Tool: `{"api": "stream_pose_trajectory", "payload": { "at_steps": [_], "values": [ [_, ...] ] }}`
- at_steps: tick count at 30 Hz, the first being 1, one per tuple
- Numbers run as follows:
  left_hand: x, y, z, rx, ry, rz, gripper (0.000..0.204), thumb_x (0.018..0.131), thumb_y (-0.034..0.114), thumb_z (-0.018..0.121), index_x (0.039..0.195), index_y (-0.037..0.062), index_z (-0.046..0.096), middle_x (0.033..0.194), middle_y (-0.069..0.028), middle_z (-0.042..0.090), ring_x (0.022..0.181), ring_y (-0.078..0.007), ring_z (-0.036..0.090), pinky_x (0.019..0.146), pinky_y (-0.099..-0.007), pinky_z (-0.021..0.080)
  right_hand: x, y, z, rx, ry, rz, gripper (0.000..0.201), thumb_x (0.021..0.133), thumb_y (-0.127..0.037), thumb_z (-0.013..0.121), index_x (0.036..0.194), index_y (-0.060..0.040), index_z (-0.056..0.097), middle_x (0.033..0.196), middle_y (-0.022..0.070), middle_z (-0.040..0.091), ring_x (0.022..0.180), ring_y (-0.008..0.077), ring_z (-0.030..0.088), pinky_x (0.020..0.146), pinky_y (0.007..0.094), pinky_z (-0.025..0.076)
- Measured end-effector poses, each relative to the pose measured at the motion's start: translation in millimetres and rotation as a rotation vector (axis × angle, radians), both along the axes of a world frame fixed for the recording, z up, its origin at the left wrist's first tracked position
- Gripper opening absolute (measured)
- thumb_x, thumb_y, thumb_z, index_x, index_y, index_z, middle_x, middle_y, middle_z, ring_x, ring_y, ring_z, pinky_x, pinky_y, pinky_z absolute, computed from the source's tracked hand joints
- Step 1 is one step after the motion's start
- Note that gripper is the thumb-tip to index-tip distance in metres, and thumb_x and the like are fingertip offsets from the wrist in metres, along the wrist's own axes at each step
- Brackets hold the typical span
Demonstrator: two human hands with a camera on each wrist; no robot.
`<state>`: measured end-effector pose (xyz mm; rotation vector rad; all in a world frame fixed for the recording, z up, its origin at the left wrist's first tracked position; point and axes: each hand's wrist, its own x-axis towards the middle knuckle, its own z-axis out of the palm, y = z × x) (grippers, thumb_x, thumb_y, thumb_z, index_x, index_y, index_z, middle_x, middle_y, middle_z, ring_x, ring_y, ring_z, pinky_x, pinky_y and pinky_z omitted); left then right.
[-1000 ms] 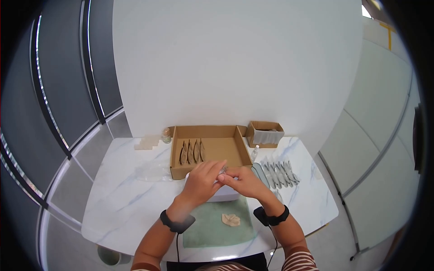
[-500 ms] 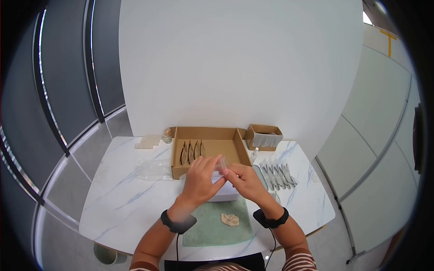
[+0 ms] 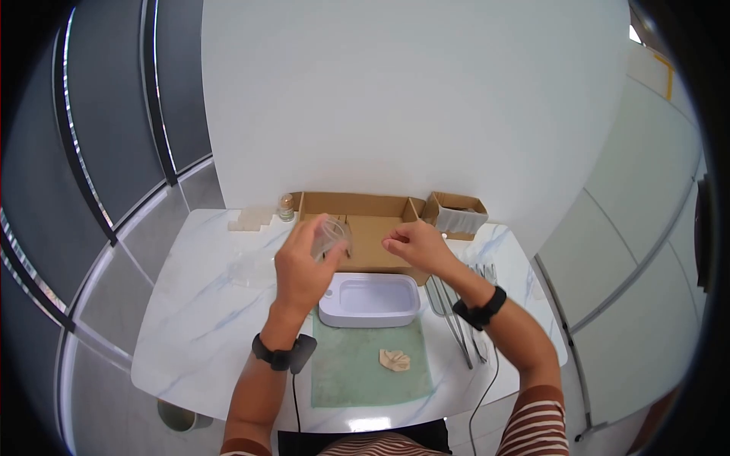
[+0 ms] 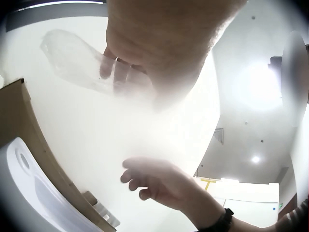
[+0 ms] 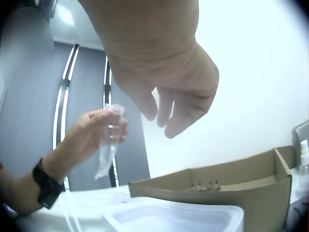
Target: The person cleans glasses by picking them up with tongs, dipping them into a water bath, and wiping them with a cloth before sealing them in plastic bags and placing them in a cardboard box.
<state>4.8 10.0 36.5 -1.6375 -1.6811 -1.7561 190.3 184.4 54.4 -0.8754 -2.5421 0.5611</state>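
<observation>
My left hand (image 3: 299, 267) grips a clear plastic bag (image 3: 330, 234) near its mouth, above the white tub and in front of the cardboard tray. In the right wrist view the bag (image 5: 106, 159) hangs down from the fingers with its mouth held round. Its closed end (image 4: 63, 50) points away from the hand in the left wrist view. My right hand (image 3: 422, 245) is raised apart from the bag, fingers loosely curled with nothing in them. Below both hands the white oblong tub (image 3: 327, 313) stands at the back of a green cloth (image 3: 350, 372).
A crumpled beige cloth (image 3: 395, 360) lies on the green cloth. Behind the tub is the cardboard tray (image 3: 380, 204), with a smaller box (image 3: 460, 220) to its right. Long metal tools (image 3: 458, 334) lie at the right. A small jar (image 3: 286, 207) stands at the back left.
My hands have come apart, the left going left and up with the bag, the right going right and up. The bag's mouth now stands wide, and the tub shows between the arms.
</observation>
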Motion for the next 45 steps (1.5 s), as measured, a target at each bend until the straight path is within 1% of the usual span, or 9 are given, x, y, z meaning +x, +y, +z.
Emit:
{"api": "stream_pose_trajectory", "payload": {
  "at_steps": [5, 10, 14, 16, 20, 22, 25, 31, 45],
  "values": [
    [-25, -5, 4, 0.045, -0.128, 0.101, 0.04, 0.084, 0.008, 0.077, 0.121, -0.0028, 0.065, 0.103, -0.0132, 0.07, 0.096, -0.0253, 0.068, 0.088, -0.0355, 0.053, -53, 52, -28, 0.105, -0.278, 0.167, 0.032, 0.088, -0.035, 0.073, 0.096, -0.0043, 0.078, 0.079, 0.0077, 0.074, 0.072, 0.0209, 0.071, 0.067, 0.0324, 0.056],
    [-34, -3, 3, 0.082, -0.135, 0.146, 0.042, 0.082, 0.015, 0.08, 0.118, -0.0011, 0.066, 0.101, -0.0139, 0.069, 0.091, -0.029, 0.069, 0.08, -0.0377, 0.055, -110, 67, -44, -0.082, -0.747, 0.0, 0.036, 0.085, -0.042, 0.075, 0.086, -0.0055, 0.078, 0.076, 0.0084, 0.073, 0.061, 0.0184, 0.069, 0.056, 0.0332, 0.058],
    [-32, 0, 1, 0.049, -0.13, 0.121, 0.041, 0.082, 0.017, 0.08, 0.117, -0.0002, 0.067, 0.102, -0.0132, 0.069, 0.091, -0.0296, 0.069, 0.079, -0.0381, 0.055, -133, 84, -72, -0.146, -0.803, 0.0, 0.042, 0.086, -0.043, 0.075, 0.083, -0.0004, 0.075, 0.073, 0.0099, 0.072, 0.058, 0.0187, 0.067, 0.055, 0.0341, 0.058],
    [-28, -1, 1, 0.003, -0.168, 0.087, 0.042, 0.081, 0.011, 0.08, 0.119, -0.0005, 0.067, 0.103, -0.0141, 0.07, 0.095, -0.0272, 0.069, 0.084, -0.0351, 0.055, -136, 87, -84, -0.212, -0.727, -0.015, 0.048, 0.079, -0.048, 0.072, 0.058, -0.006, 0.063, 0.056, 0.0057, 0.062, 0.053, 0.0209, 0.063, 0.054, 0.034, 0.052],
    [-24, 3, -3, -0.042, -0.143, 0.076, 0.043, 0.08, 0.011, 0.08, 0.12, -0.0007, 0.067, 0.104, -0.0141, 0.07, 0.095, -0.0276, 0.07, 0.083, -0.0351, 0.055, -137, 97, -103, -0.198, -0.708, -0.046, 0.05, 0.077, -0.052, 0.075, 0.065, -0.0044, 0.068, 0.063, 0.0092, 0.068, 0.06, 0.0236, 0.068, 0.058, 0.0369, 0.054],
    [-22, 4, -3, -0.034, -0.138, 0.07, 0.043, 0.08, 0.012, 0.081, 0.119, -0.0009, 0.067, 0.105, -0.0145, 0.07, 0.094, -0.0281, 0.07, 0.083, -0.0356, 0.055, -134, 92, -109, 0.093, -0.396, 0.01, 0.049, 0.079, -0.053, 0.074, 0.076, -0.0043, 0.074, 0.072, 0.0123, 0.072, 0.07, 0.0261, 0.073, 0.064, 0.039, 0.057],
    [-20, 5, -3, -0.05, -0.114, 0.064, 0.042, 0.08, 0.012, 0.081, 0.118, -0.0009, 0.067, 0.107, -0.0148, 0.07, 0.094, -0.0286, 0.07, 0.082, -0.0359, 0.056, -131, 75, -86, 0.19, -0.575, -0.087, 0.049, 0.081, -0.054, 0.072, 0.086, -0.0056, 0.077, 0.08, 0.0135, 0.075, 0.079, 0.0273, 0.075, 0.069, 0.0394, 0.058],
    [-18, 7, -7, -0.046, -0.08, 0.061, 0.041, 0.08, 0.012, 0.08, 0.117, 0.0, 0.067, 0.108, -0.0143, 0.07, 0.095, -0.0292, 0.07, 0.082, -0.036, 0.056, -126, 61, -63, -0.083, -0.632, -0.061, 0.045, 0.081, -0.051, 0.072, 0.079, -0.0053, 0.075, 0.071, 0.0112, 0.072, 0.066, 0.0231, 0.073, 0.066, 0.0369, 0.058],
    [-16, 5, -5, -0.067, -0.064, 0.048, 0.039, 0.081, 0.012, 0.079, 0.116, 0.0005, 0.067, 0.106, -0.0134, 0.07, 0.094, -0.0305, 0.07, 0.081, -0.0371, 0.056, -111, 81, -73, -0.045, -0.751, -0.106, 0.026, 0.081, -0.025, 0.069, 0.067, -0.0038, 0.072, 0.061, 0.0096, 0.07, 0.056, 0.0204, 0.071, 0.057, 0.0356, 0.057]
  ]
}}
